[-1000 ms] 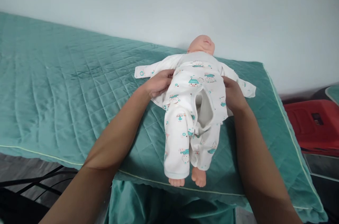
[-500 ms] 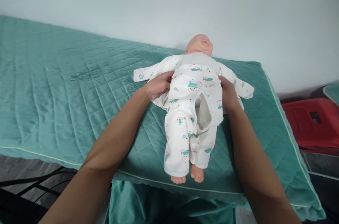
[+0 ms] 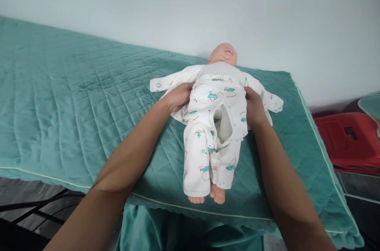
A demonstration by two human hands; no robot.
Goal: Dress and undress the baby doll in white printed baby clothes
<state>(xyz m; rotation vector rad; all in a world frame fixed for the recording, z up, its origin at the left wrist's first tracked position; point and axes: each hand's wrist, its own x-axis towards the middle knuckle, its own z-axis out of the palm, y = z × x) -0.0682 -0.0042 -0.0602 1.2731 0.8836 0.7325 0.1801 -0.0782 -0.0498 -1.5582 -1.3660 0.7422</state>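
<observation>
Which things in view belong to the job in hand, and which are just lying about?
In the job: doll, trousers, shirt, left hand, right hand, green cover under the doll.
Just around: red plastic object, black bars, pale wall.

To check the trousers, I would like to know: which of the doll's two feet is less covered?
The foot on the person's right side: much of it shows below the trousers, while the left-side foot is mostly covered by them.
</observation>
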